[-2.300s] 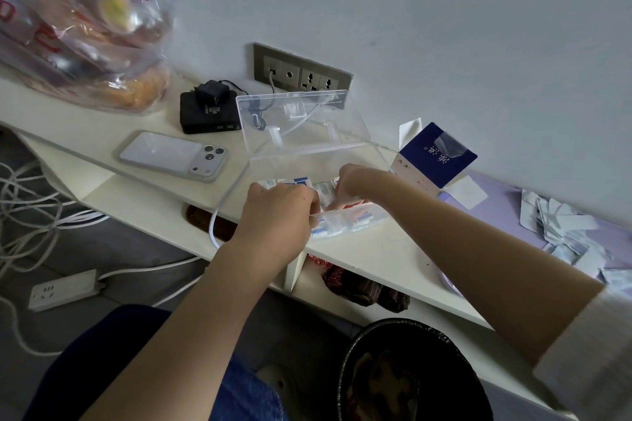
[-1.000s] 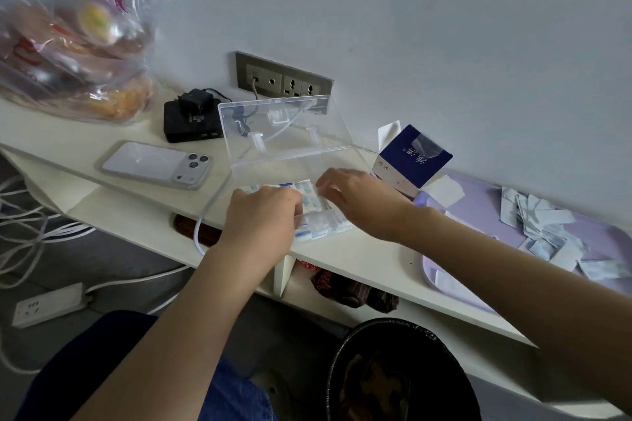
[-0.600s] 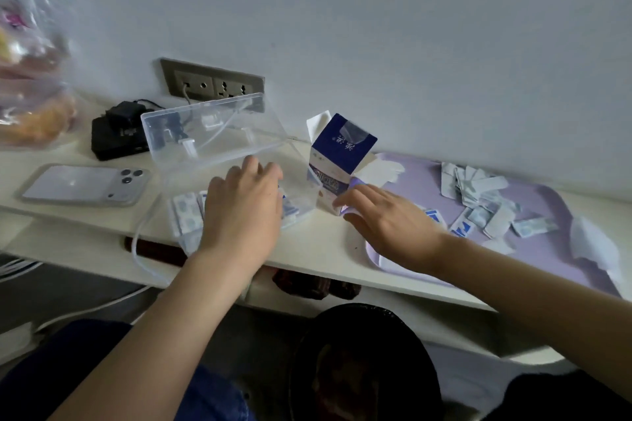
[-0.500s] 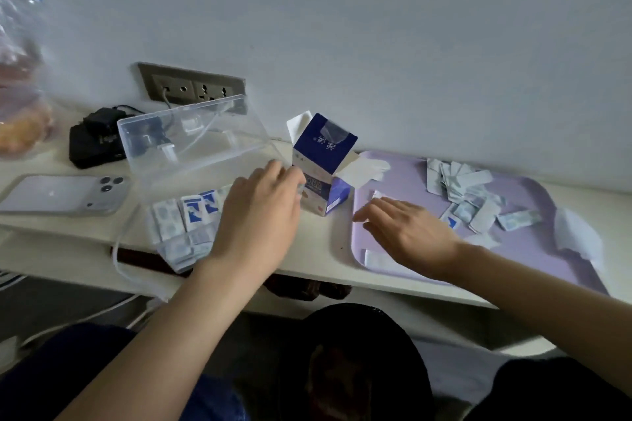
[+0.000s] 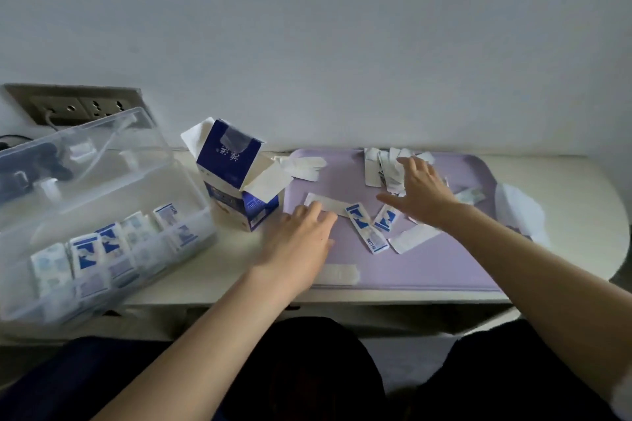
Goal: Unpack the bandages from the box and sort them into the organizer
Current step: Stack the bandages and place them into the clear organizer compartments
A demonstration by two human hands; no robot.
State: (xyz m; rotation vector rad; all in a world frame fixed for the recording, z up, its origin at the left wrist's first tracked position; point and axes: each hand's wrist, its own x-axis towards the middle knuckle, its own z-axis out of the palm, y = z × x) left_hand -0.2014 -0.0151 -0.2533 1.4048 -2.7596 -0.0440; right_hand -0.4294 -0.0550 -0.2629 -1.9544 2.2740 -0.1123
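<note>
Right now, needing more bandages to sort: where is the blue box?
Head view, left of centre: the blue box stands open between the clear organizer and the purple tray.

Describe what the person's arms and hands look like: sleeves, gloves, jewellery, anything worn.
The left forearm and right forearm are bare. The left hand and right hand wear no gloves, and no rings or watch show. What looks like a pale sleeve edge shows on the right arm, at the frame's lower right corner.
</note>
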